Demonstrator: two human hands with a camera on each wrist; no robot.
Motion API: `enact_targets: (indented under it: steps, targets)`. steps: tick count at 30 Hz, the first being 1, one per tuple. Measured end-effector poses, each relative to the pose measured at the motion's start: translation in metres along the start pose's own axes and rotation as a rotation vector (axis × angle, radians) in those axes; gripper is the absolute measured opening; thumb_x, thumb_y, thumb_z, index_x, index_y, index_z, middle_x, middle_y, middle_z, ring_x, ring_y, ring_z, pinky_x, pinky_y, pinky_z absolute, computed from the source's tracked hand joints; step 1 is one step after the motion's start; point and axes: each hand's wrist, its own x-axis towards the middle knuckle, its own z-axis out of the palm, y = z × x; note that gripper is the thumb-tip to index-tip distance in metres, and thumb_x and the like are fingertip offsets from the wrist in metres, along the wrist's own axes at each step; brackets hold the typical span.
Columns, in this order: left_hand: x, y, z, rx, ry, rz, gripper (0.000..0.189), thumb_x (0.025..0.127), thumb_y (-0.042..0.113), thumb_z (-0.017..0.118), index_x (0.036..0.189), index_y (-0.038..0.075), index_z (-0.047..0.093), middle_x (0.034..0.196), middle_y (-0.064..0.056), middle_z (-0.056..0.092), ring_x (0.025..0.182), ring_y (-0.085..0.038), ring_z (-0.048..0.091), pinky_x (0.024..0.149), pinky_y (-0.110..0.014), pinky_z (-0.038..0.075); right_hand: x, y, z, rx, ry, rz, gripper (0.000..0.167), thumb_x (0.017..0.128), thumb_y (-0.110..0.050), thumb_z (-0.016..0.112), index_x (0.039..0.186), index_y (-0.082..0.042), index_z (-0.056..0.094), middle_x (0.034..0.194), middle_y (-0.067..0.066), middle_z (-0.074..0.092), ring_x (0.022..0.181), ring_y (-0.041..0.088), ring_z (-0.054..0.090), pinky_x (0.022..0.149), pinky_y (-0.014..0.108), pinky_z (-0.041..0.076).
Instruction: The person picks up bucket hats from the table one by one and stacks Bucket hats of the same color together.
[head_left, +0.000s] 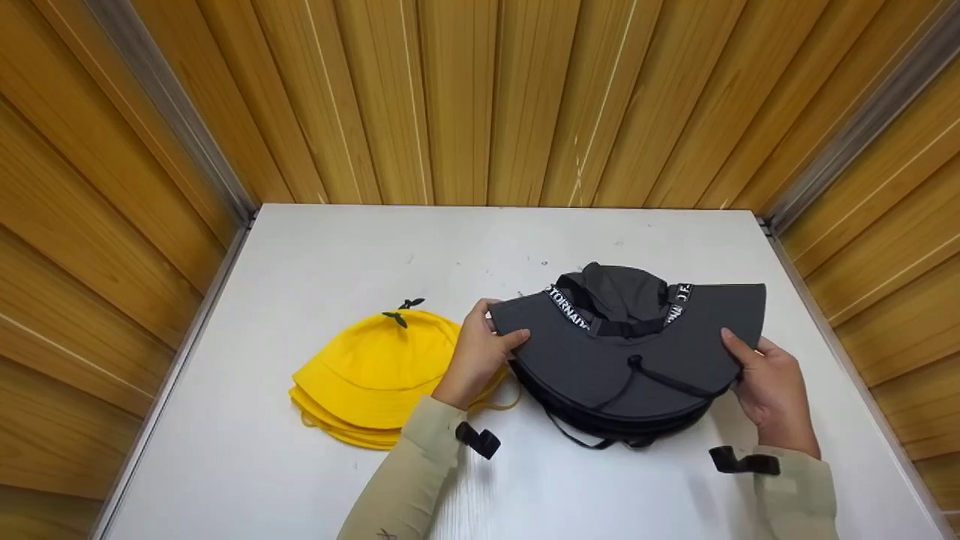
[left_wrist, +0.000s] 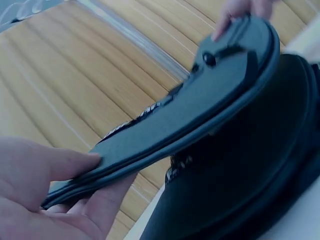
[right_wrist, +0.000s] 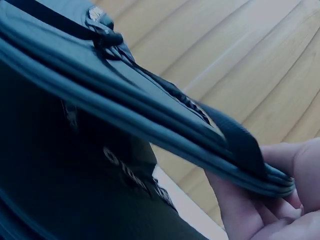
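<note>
A dark grey sun hat (head_left: 570, 367) with a wide brim, a black chin cord and a white-lettered band is held up between both hands. My left hand (head_left: 477, 352) pinches the left end of the brim, thumb on top and fingers beneath. At the right end, my right hand (head_left: 772, 390) grips the brim the same way. The wrist views show the brim doubled over in layers. Another dark hat (left_wrist: 245, 155) with a lettered band lies below the raised one, mostly hidden by it in the head view.
Left of the dark hats sits a stack of yellow bucket hats (head_left: 375, 360) with small green sprouts on top, partly behind the left forearm. They stand on a white table (head_left: 360, 247). Wood-look panels (head_left: 457, 97) wall the table's back and sides.
</note>
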Motion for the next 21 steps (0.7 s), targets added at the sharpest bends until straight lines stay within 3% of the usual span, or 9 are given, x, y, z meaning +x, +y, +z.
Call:
enact_targets:
  steps: [3,6,10,12,15,18,21]
  targets:
    - [0.005,0.002,0.001,0.198,0.024,-0.005,0.055,0.087,0.001,0.079,0.131,0.013,0.049,0.119,-0.011,0.070,0.092,-0.020,0.071,0.075,-0.028,0.062,0.004,0.001,-0.004,-0.121,0.062,0.020,0.010,0.090,-0.016,0.080,0.097,-0.022,0.075,0.087,-0.003,0.077,0.079,0.010,0.075,0.070,0.025,0.063]
    - [0.009,0.003,0.002,0.406,0.069,-0.019,0.057,0.085,0.006,0.083,0.131,0.017,0.050,0.126,-0.012,0.065,0.104,-0.023,0.066,0.088,-0.032,0.061,0.009,0.006,-0.003,-0.274,0.130,0.036,0.040,0.085,-0.024,0.085,0.120,-0.012,0.069,0.082,-0.010,0.076,0.075,0.007,0.075,0.068,0.024,0.062]
    - [0.013,0.003,0.004,0.633,0.117,-0.033,0.060,0.083,0.011,0.086,0.131,0.016,0.050,0.130,-0.012,0.063,0.115,-0.024,0.061,0.105,-0.037,0.054,0.016,0.014,-0.002,-0.572,0.191,0.014,0.077,0.086,-0.034,0.084,0.143,0.005,0.050,0.077,-0.016,0.071,0.068,0.002,0.072,0.065,0.020,0.061]
    - [0.012,0.003,0.004,0.716,0.133,-0.022,0.061,0.082,0.012,0.087,0.131,0.013,0.051,0.128,-0.012,0.062,0.115,-0.024,0.060,0.107,-0.036,0.053,0.019,0.016,-0.003,-0.748,0.209,-0.004,0.082,0.087,-0.041,0.081,0.144,0.008,0.049,0.081,-0.011,0.073,0.064,0.002,0.071,0.062,0.018,0.059]
    - [0.011,0.005,0.003,0.820,0.150,0.022,0.058,0.083,0.013,0.087,0.132,0.010,0.055,0.126,-0.010,0.060,0.114,-0.023,0.059,0.107,-0.035,0.052,0.021,0.018,-0.006,-1.007,0.226,-0.006,0.091,0.088,-0.055,0.075,0.144,0.011,0.046,0.093,0.016,0.076,0.063,0.011,0.073,0.060,0.018,0.054]
    - [0.011,0.010,-0.001,0.903,0.152,0.092,0.054,0.085,0.013,0.084,0.133,0.010,0.058,0.125,-0.010,0.060,0.113,-0.023,0.060,0.107,-0.035,0.053,0.019,0.014,-0.003,-1.175,0.239,0.018,0.102,0.089,-0.062,0.068,0.148,0.014,0.036,0.124,0.037,0.063,0.088,0.032,0.075,0.074,0.031,0.059]
    - [0.011,0.016,-0.008,0.951,0.140,0.153,0.050,0.088,0.015,0.082,0.132,0.011,0.058,0.124,-0.010,0.062,0.112,-0.025,0.062,0.104,-0.036,0.054,0.014,0.007,0.007,-1.247,0.262,0.006,0.104,0.091,-0.063,0.064,0.152,0.012,0.027,0.142,0.044,0.044,0.124,0.053,0.053,0.099,0.052,0.052]
